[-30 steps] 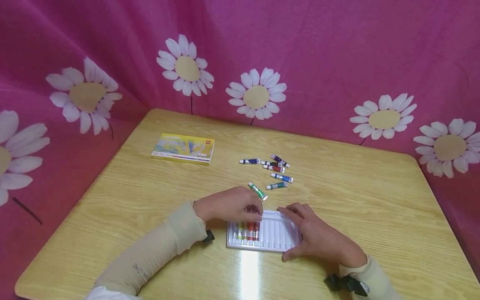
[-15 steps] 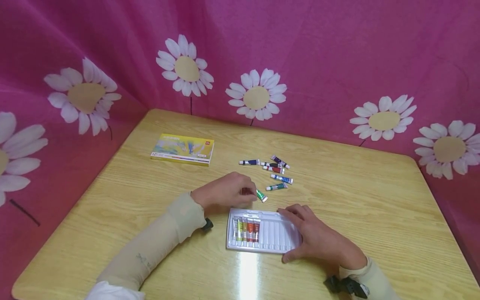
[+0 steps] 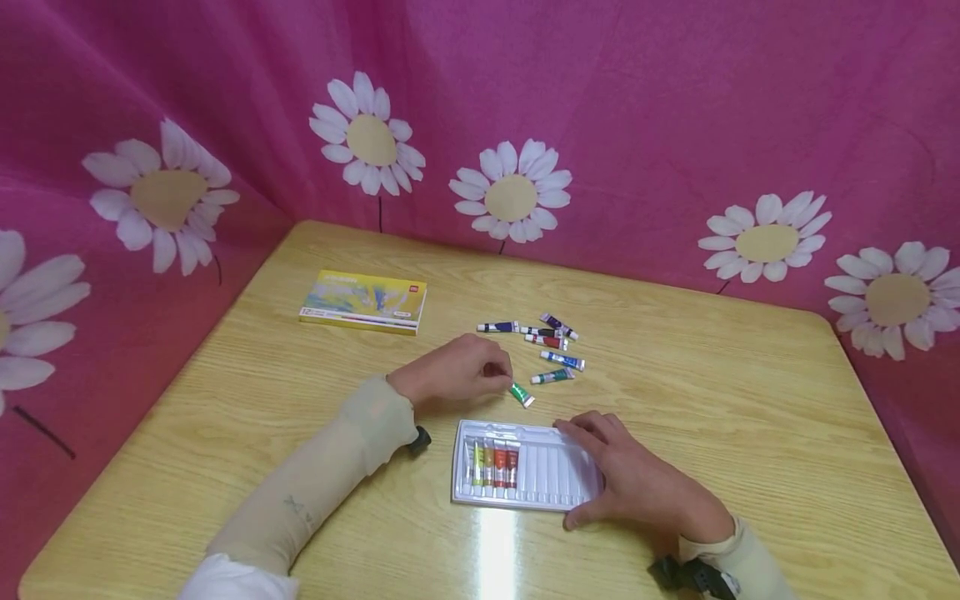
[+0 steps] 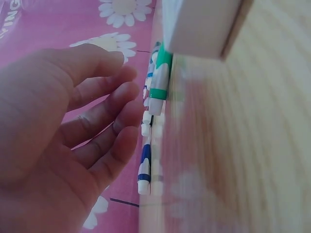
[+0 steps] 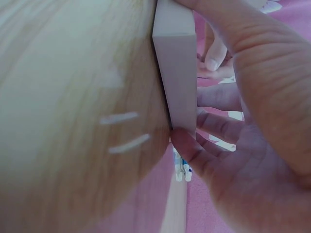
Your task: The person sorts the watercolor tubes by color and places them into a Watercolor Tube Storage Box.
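My left hand (image 3: 465, 367) reaches over the table beyond the tray, its fingertips right by the cap end of a green paint tube (image 3: 522, 394). The left wrist view shows its fingers loosely curved, with a gap between them and the green tube (image 4: 161, 80). My right hand (image 3: 633, 479) grips the right end of a white plastic tray (image 3: 558, 504), thumb at the near edge and fingers at the far edge. Several paint tubes in yellow, orange and red shades (image 3: 499, 467) stand in the tray's left slots; the slots to the right are bare.
Behind the tray lie a teal-green tube (image 3: 552, 377), a blue tube (image 3: 562, 361), a red tube (image 3: 546, 341) and several dark tubes, some overlapping. A yellow paint box (image 3: 363, 302) lies at the back left. A pink curtain (image 3: 630, 100) with daisies borders the table (image 3: 750, 400).
My left hand has moved from over the tray's filled slots to the cap end of the green tube beyond it. The right hand has stayed at the tray's right end.
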Demonstrator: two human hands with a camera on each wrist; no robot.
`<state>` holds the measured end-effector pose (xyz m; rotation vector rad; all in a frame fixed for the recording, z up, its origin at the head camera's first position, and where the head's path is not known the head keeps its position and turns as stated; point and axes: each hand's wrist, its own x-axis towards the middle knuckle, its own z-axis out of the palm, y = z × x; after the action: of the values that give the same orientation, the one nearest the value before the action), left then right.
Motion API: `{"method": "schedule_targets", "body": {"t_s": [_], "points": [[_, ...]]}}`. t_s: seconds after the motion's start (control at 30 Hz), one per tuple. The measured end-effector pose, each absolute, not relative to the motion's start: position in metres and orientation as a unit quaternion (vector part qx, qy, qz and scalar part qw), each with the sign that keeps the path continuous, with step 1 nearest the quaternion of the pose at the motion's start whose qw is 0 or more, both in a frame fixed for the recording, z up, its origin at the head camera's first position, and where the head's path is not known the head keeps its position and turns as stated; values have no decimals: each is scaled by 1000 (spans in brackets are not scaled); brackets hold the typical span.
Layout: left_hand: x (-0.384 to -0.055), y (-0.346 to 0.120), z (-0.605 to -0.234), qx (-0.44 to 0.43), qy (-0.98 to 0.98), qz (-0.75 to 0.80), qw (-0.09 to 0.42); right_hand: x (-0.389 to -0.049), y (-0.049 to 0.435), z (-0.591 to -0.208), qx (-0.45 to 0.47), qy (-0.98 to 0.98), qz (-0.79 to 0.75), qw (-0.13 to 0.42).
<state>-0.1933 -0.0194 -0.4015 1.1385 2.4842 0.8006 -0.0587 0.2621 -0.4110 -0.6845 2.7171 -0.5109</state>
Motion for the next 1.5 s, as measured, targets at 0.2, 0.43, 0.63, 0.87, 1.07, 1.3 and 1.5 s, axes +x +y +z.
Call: {"method": "schedule_targets", "body": {"t_s": [0.2,0.43,0.63,0.87,1.07,1.3,1.5], "points": [[-200,-16,-404,401,865,270,137,-59,261,-410,-239,944,-174,144],[-205,-13,-405,404,864,261,150,-60,260,-407,-232,944,-178,155],[-207,-11,-405,412,862,248,160,-60,260,-406,-231,943,-181,157],[-209,-9,-403,410,865,237,168,-62,260,-409,-243,942,-180,142],[-209,-7,-403,410,868,229,159,-62,260,-409,-242,942,-180,144],[-207,-4,-403,407,869,235,155,-61,261,-409,-240,943,-179,144],[-206,0,-405,415,868,230,146,-60,261,-409,-226,944,-181,160]]}}
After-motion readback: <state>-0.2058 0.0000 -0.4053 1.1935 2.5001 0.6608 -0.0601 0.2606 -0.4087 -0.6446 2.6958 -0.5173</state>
